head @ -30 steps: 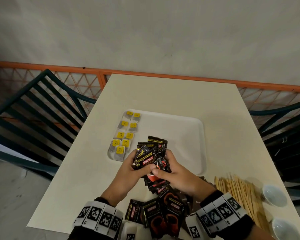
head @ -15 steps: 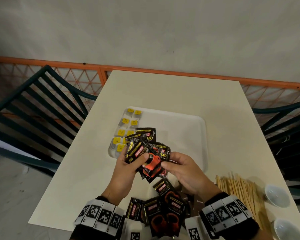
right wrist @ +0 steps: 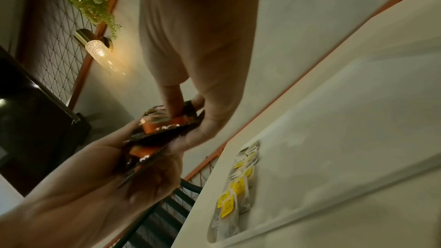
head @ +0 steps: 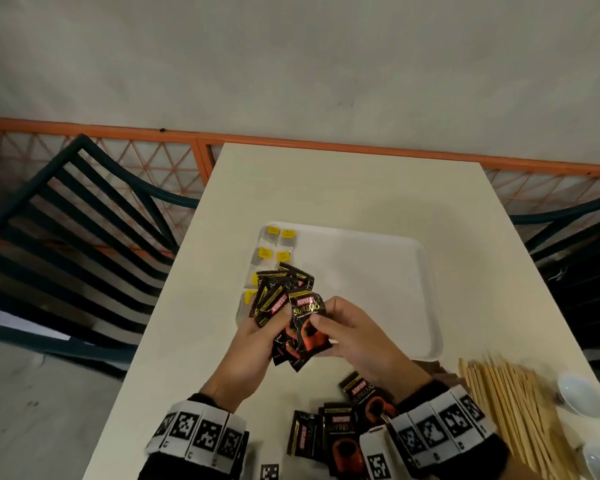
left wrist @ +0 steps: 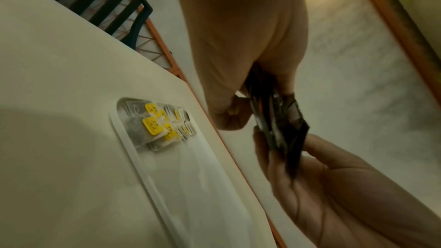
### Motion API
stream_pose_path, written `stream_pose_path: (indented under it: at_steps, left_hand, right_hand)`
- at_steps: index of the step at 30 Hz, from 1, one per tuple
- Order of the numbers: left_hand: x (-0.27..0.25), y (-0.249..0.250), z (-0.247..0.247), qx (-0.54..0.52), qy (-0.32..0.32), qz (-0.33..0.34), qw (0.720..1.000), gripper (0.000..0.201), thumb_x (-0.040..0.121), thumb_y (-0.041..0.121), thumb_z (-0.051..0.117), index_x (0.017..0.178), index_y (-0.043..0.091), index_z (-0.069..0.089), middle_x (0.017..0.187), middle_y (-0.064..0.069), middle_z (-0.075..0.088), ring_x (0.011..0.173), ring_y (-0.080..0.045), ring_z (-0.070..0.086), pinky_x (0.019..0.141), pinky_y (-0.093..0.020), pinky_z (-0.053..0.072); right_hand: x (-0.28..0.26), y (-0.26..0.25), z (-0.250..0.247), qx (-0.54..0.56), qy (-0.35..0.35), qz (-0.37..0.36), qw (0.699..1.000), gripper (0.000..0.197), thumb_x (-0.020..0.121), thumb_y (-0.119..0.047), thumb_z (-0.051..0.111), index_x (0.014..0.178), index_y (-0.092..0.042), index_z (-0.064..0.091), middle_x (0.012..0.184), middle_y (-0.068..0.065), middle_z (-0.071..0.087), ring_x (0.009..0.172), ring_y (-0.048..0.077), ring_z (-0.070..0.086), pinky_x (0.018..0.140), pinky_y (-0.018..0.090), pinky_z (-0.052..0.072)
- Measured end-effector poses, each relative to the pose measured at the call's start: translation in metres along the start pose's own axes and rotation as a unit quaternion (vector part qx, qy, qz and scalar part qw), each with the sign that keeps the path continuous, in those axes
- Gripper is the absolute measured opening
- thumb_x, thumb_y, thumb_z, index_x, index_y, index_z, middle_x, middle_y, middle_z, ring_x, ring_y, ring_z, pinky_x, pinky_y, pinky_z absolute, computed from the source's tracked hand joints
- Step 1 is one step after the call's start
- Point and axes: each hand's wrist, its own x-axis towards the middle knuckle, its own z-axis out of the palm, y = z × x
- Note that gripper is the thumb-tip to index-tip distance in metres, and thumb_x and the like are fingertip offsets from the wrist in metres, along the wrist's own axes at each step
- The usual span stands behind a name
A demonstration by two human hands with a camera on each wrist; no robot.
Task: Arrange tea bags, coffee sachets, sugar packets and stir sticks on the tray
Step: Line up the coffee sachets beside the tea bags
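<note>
Both hands (right wrist: pixel 167 139) grip coffee sachets (right wrist: pixel 164 129) (black, orange-printed) beside the tea bags (right wrist: pixel 235 193).

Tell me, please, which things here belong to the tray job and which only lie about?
Belong to the job:
- tray
- tea bags on it
- coffee sachets held by the left hand and the right hand
- loose sachets on the table
- stir sticks

Only lying about:
- white dishes
- chairs

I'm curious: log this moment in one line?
left hand: holds coffee sachets | right hand: pinches front sachet | tray: tea bags only
</note>
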Motion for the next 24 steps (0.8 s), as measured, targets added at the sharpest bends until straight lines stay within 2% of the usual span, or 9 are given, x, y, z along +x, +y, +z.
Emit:
stream_pose_path:
  at_steps: [2, 4, 7, 9, 11, 15, 19, 21, 24]
  left_hand:
    - [0.001, 0.004, -0.006, 0.002, -0.023, -0.023, 0.999, 0.045, 0.079, 0.035, 0.049, 0.119, 0.015, 0.056, 0.11, -0.008, 0.07, 0.104, -0.022, 0.066, 0.079, -0.03, 0.057]
    - [0.003, 0.006, -0.013, 0.008, -0.027, -0.038, 0.999, 0.043, 0.078, 0.036, 0.05, 0.115, 0.015, 0.058, 0.106, -0.006, 0.072, 0.101, -0.021, 0.067, 0.077, -0.028, 0.057]
    - [0.014, 0.005, -0.02, 0.025, 0.004, -0.042, 0.999, 0.062, 0.071, 0.032, 0.078, 0.122, 0.008, 0.054, 0.108, -0.014, 0.07, 0.097, -0.028, 0.068, 0.068, -0.031, 0.056]
    - [0.021, 0.005, -0.022, 0.02, 0.023, -0.044, 0.999, 0.078, 0.06, 0.031, 0.085, 0.126, 0.008, 0.05, 0.112, -0.017, 0.067, 0.096, -0.031, 0.068, 0.066, -0.034, 0.056]
    - [0.025, 0.005, -0.023, 0.013, 0.038, -0.044, 0.998, 0.072, 0.061, 0.03, 0.084, 0.122, 0.008, 0.053, 0.108, -0.018, 0.068, 0.09, -0.032, 0.07, 0.063, -0.036, 0.057]
    - [0.027, 0.009, -0.022, 0.102, 0.071, -0.002, 0.992, 0.055, 0.058, 0.037, 0.076, 0.108, 0.016, 0.062, 0.098, -0.009, 0.072, 0.083, -0.023, 0.072, 0.063, -0.032, 0.058]
    - [0.028, 0.012, -0.021, 0.263, 0.033, 0.07, 0.962, 0.021, 0.074, 0.049, 0.058, 0.092, 0.038, 0.055, 0.093, 0.011, 0.067, 0.086, -0.003, 0.066, 0.071, -0.016, 0.053]
    - [0.03, 0.013, -0.019, 0.297, 0.013, 0.064, 0.953, 0.025, 0.075, 0.055, 0.049, 0.093, 0.04, 0.055, 0.092, 0.013, 0.067, 0.084, 0.002, 0.065, 0.068, -0.009, 0.049]
    - [0.037, 0.019, -0.021, 0.211, -0.031, -0.018, 0.977, 0.04, 0.074, 0.053, 0.055, 0.103, 0.027, 0.063, 0.1, -0.001, 0.071, 0.089, -0.009, 0.069, 0.071, -0.019, 0.054]
  right_hand:
    - [0.005, 0.0, 0.009, 0.007, 0.034, 0.004, 0.999, 0.009, 0.089, -0.009, 0.057, 0.084, -0.008, 0.049, 0.095, 0.014, 0.063, 0.08, 0.023, 0.069, 0.068, 0.036, 0.06]
    - [0.006, 0.0, 0.016, -0.002, 0.057, -0.005, 0.998, 0.014, 0.086, -0.009, 0.061, 0.082, -0.008, 0.048, 0.095, 0.017, 0.063, 0.078, 0.026, 0.07, 0.067, 0.039, 0.06]
    - [0.005, 0.001, 0.025, -0.029, 0.073, -0.02, 0.997, 0.017, 0.086, -0.012, 0.062, 0.08, -0.01, 0.047, 0.091, 0.013, 0.063, 0.08, 0.027, 0.068, 0.07, 0.041, 0.059]
    - [0.005, 0.004, 0.03, -0.021, 0.08, -0.029, 0.996, 0.017, 0.086, -0.014, 0.061, 0.081, -0.012, 0.046, 0.09, 0.01, 0.062, 0.083, 0.026, 0.067, 0.073, 0.042, 0.058]
    - [0.007, 0.006, 0.033, 0.013, 0.078, -0.025, 0.997, 0.02, 0.084, -0.017, 0.063, 0.091, -0.013, 0.045, 0.096, 0.011, 0.061, 0.085, 0.024, 0.068, 0.071, 0.037, 0.059]
    - [0.012, 0.012, 0.034, 0.071, 0.047, 0.006, 0.996, 0.057, 0.073, -0.028, 0.067, 0.125, -0.019, 0.045, 0.118, 0.014, 0.059, 0.1, 0.026, 0.067, 0.082, 0.037, 0.057]
    - [0.013, 0.014, 0.035, 0.073, -0.013, 0.016, 0.997, 0.055, 0.082, -0.026, 0.06, 0.133, -0.025, 0.041, 0.126, 0.004, 0.059, 0.112, 0.023, 0.061, 0.089, 0.041, 0.054]
    - [0.016, 0.013, 0.032, 0.09, -0.011, 0.02, 0.996, 0.049, 0.086, -0.019, 0.056, 0.132, -0.026, 0.041, 0.126, 0.003, 0.059, 0.112, 0.023, 0.061, 0.085, 0.038, 0.055]
    - [0.021, 0.011, 0.026, 0.07, -0.022, 0.021, 0.997, 0.05, 0.086, -0.02, 0.061, 0.132, -0.025, 0.041, 0.127, 0.006, 0.059, 0.112, 0.025, 0.061, 0.086, 0.037, 0.054]
